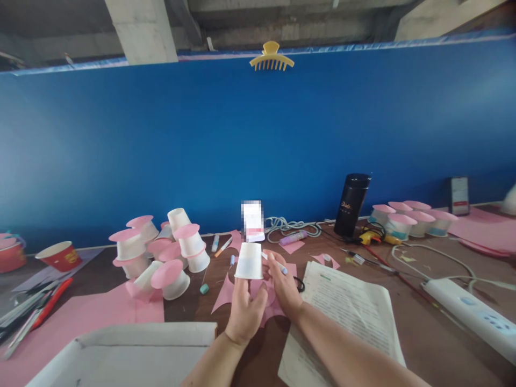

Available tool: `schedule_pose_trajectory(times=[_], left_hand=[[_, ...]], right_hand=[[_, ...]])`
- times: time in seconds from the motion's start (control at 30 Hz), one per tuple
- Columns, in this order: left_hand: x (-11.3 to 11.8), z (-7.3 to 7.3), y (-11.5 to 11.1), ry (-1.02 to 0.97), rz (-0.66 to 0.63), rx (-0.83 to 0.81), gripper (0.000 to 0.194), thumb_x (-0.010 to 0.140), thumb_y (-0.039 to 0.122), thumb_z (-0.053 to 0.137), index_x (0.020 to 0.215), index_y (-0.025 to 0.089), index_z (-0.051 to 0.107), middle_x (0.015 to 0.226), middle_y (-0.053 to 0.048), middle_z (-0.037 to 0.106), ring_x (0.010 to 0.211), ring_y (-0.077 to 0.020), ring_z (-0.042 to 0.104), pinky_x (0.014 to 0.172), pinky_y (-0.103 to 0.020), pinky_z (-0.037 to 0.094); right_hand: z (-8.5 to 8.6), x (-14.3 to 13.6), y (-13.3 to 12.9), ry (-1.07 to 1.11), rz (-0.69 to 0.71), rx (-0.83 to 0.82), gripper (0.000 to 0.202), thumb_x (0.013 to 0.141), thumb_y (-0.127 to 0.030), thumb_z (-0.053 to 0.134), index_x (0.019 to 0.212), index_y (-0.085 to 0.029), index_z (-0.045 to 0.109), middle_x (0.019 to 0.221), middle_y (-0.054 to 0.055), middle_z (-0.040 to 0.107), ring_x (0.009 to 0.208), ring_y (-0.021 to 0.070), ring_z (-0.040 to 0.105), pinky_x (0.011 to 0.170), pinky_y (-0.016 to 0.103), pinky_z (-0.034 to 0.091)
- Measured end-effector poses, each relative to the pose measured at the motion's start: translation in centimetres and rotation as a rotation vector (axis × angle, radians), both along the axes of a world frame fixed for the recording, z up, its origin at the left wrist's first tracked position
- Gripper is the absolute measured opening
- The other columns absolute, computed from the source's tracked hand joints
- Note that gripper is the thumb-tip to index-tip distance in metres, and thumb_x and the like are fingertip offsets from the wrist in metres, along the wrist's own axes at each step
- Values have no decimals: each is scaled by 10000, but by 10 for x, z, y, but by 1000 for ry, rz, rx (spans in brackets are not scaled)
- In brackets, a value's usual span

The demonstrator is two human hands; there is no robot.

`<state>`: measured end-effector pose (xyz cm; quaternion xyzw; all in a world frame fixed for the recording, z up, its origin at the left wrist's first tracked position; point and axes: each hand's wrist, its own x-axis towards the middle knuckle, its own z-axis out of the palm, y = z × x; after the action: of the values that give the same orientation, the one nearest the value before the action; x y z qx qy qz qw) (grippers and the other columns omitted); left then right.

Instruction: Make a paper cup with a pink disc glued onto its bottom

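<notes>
Far left: a red container [11, 257], cut off by the frame's edge.
Cup cluster: white cups [135, 245] with pink discs, overlapping, so some are partly hidden.
White box [141, 355]: cut off at the bottom.
Left hand [244, 317]: its grip holds the white cup [249, 262], wide end down; the fingertips are hidden by the cup.
Phone [253, 224]: just behind that cup, screen mostly pixelated.
Right hand [285, 290]: its grip closes on a pen [284, 270] beside the cup; whether the tip touches is unclear.
Printed papers [350, 306]: on the brown surface [423, 349], partly under the right forearm, text unreadable.
Power strip [473, 309]: cut off at right.
</notes>
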<state>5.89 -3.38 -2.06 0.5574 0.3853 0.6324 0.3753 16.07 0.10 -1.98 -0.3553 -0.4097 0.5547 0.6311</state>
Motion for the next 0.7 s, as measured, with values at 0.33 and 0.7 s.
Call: schedule_pose_trajectory(times=[0.33, 0.7], left_hand=[[4, 10, -4, -220, -253, -238, 357, 772, 199, 631, 1126, 149, 630, 1099, -98, 678, 1103, -264, 590, 983, -384, 424], [0, 11, 9, -754, -265, -458, 435, 676, 57, 633, 1101, 148, 647, 992, -82, 710, 974, -223, 662, 853, -316, 534]], right_hand=[[1, 2, 7, 99, 16, 50, 374, 866, -579, 458, 950, -232, 570, 823, 47, 676, 764, 207, 658, 618, 312, 528], [-2, 3, 10, 62, 47, -28, 469, 822, -600, 525, 1065, -202, 568, 880, 49, 679, 738, 185, 641, 609, 291, 517]])
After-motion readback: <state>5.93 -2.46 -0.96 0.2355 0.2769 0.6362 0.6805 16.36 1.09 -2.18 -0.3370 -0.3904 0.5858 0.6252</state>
